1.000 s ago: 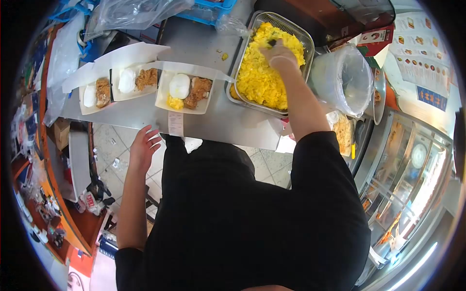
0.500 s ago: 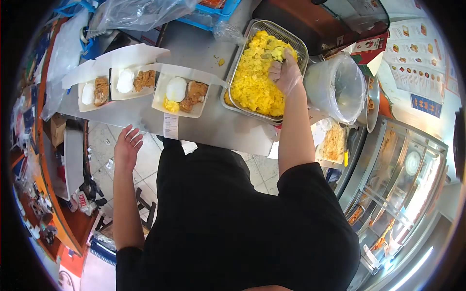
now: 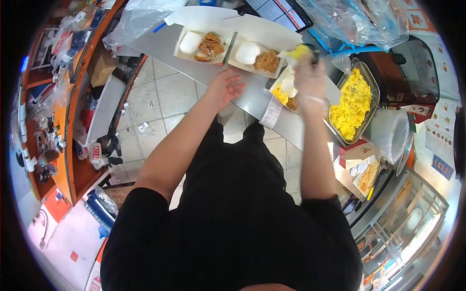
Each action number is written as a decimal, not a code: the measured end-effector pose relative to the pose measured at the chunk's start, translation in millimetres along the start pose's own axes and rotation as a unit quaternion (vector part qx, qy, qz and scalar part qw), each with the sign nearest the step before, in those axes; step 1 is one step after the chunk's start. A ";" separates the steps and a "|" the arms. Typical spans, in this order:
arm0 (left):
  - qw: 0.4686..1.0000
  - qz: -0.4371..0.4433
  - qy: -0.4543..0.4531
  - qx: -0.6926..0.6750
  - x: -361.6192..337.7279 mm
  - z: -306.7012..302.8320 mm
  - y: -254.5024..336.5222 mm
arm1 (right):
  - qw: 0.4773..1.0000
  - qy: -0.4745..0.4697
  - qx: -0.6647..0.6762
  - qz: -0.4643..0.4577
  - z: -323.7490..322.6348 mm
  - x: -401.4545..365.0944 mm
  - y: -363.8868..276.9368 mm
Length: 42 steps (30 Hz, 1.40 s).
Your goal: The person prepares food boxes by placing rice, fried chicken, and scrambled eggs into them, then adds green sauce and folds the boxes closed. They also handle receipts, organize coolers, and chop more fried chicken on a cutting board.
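My right hand (image 3: 310, 85), in a clear plastic glove, is closed on a clump of yellow scrambled egg (image 3: 297, 51) above the boxes; it is slightly blurred. Partly under it stands the right-hand paper box (image 3: 332, 91), with a white rice mound (image 3: 289, 86), fried chicken and some yellow egg inside. The middle box (image 3: 267, 31) and left box (image 3: 204, 15) each hold a rice mound and fried chicken (image 3: 210, 46). Bare and open, my left hand (image 3: 225, 89) hovers by the counter's front edge, below the left and middle boxes, holding nothing.
A metal tray (image 3: 373, 80) of yellow egg stands right of the boxes. Beside it is a plastic-lined bucket (image 3: 388, 130). A paper receipt (image 3: 272, 112) hangs at the counter edge (image 3: 170, 60). Behind are a screen (image 3: 279, 12) and plastic bags (image 3: 352, 22).
My right hand has moved left from the tray to above the boxes, carrying yellow egg. My left hand has risen toward the boxes. The view has shifted left.
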<state>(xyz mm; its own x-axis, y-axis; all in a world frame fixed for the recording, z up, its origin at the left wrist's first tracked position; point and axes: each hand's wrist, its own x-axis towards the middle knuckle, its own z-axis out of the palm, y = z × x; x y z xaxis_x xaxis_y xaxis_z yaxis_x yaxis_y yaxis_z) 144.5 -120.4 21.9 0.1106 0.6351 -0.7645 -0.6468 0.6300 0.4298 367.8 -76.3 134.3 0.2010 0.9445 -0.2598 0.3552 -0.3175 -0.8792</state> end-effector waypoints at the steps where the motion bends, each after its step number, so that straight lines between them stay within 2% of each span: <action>1: 1.000 -0.003 -0.006 -0.003 2.1 2.9 2.4 | 0.971 0.110 -0.168 -0.132 37.2 0.8 13.7; 2: 1.000 0.003 -0.026 -0.007 6.2 6.7 6.2 | 0.914 0.147 -0.315 -0.207 71.7 1.9 30.3; 4: 0.999 0.001 -0.054 -0.011 10.5 8.7 6.2 | 0.923 -0.048 -0.367 -0.101 101.7 -6.3 60.5; 5: 0.998 -0.006 -0.061 -0.016 12.5 8.7 7.4 | 0.922 -0.041 -0.371 -0.100 99.7 -6.7 54.6; 7: 0.997 -0.016 -0.069 -0.027 14.9 5.7 5.8 | 0.928 0.046 -0.311 -0.201 85.8 -16.4 48.6; 8: 0.996 -0.009 -0.072 -0.044 12.6 2.6 6.9 | 0.938 0.044 -0.283 -0.194 63.4 -24.5 19.0; 9: 0.995 -0.007 -0.077 -0.059 11.2 -0.6 4.7 | 0.942 0.078 -0.248 -0.212 37.7 -23.1 22.8; 11: 0.990 0.002 -0.127 -0.067 21.9 -15.5 0.8 | 0.966 0.154 -0.039 -0.203 -16.8 -26.0 25.4; 12: 0.989 -0.014 -0.122 -0.083 23.9 -18.9 1.3 | 0.944 0.204 -0.128 -0.227 -56.0 -31.4 15.8; 13: 0.985 -0.008 -0.156 -0.073 23.0 -27.9 -0.1 | 0.936 0.230 -0.149 -0.222 -95.4 -27.0 25.0; 14: 0.985 0.007 -0.169 -0.032 10.7 -27.6 4.4 | 0.927 0.295 -0.210 -0.097 -136.1 -13.0 42.6; 15: 0.992 -0.023 -0.121 -0.016 1.2 -24.5 10.5 | 0.901 0.350 -0.255 0.030 -174.2 1.5 61.0; 17: 0.994 -0.036 -0.092 0.043 -9.5 -42.2 10.8 | 0.878 0.218 -0.359 0.232 -240.8 33.1 95.6; 18: 0.996 -0.045 -0.060 0.055 -18.6 -47.1 9.5 | 0.878 0.220 -0.355 0.232 -275.3 60.9 134.3; 19: 0.996 -0.041 -0.028 0.077 -23.7 -59.6 9.6 | 0.833 0.030 -0.530 0.157 -301.7 93.4 182.4; 20: 0.994 -0.037 0.008 0.101 -31.7 -67.6 4.9 | 0.727 -0.164 -0.664 0.068 -318.3 112.0 214.2; 21: 0.994 -0.033 0.014 0.107 -40.6 -71.0 -1.4 | 0.732 -0.167 -0.657 0.065 -319.6 122.4 213.7; 22: 0.993 -0.027 0.048 0.101 -48.6 -74.0 -7.5 | 0.834 0.023 -0.538 0.124 -314.3 135.6 201.2; 23: 0.992 -0.020 0.086 0.094 -56.4 -76.6 -12.2 | 0.882 0.206 -0.382 0.182 -307.7 146.3 196.1; 24: 0.990 -0.014 0.101 0.100 -63.2 -76.2 -18.3 | 0.889 0.193 -0.373 0.183 -301.2 160.8 205.3; 26: 0.991 -0.009 0.112 0.069 -77.9 -73.1 -33.4 | 0.849 0.165 -0.486 0.128 -289.7 185.4 223.9; 27: 0.990 -0.010 0.122 0.073 -86.8 -69.4 -40.4 | 0.852 0.156 -0.481 0.132 -283.9 182.2 210.6; 29: 0.990 0.005 0.126 0.057 -99.4 -58.2 -56.4 | 0.850 0.044 -0.487 0.195 -271.5 166.8 161.7; 30: 0.989 0.009 0.134 0.054 -104.9 -53.0 -63.9 | 0.862 0.015 -0.481 0.157 -268.9 163.4 170.2; 34: 0.990 -0.006 0.132 0.039 -111.7 -44.2 -84.5 | 0.864 -0.076 -0.477 0.142 -261.1 147.6 181.4; 35: 0.991 -0.003 0.130 0.038 -108.8 -44.0 -86.3 | 0.864 -0.073 -0.477 0.140 -265.1 146.2 179.4; 37: 0.989 -0.001 0.146 0.035 -104.1 -46.3 -88.9 | 0.917 -0.103 -0.357 0.144 -276.2 143.8 178.7; 38: 0.989 -0.002 0.145 0.035 -102.7 -43.6 -87.7 | 0.917 -0.102 -0.358 0.144 -281.0 146.3 179.4; 40: 0.989 0.004 0.135 0.057 -96.0 -39.3 -83.8 | 0.929 -0.051 -0.208 0.302 -292.6 152.2 181.7; 41: 0.990 0.000 0.132 0.057 -92.1 -37.5 -81.7 | 0.928 -0.047 -0.210 0.304 -302.9 147.9 189.1; 42: 0.990 0.000 0.128 0.063 -87.3 -36.4 -78.4 | 0.933 -0.121 0.124 0.314 -313.6 141.5 198.1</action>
<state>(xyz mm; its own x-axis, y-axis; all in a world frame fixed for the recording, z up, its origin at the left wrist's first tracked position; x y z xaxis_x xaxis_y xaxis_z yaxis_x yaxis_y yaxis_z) 158.1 -241.5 37.5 -0.0940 0.5118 -0.8539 -0.5466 0.6904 0.4740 752.8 -32.0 48.6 0.0755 0.5791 -0.8117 0.0083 -0.8144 -0.5803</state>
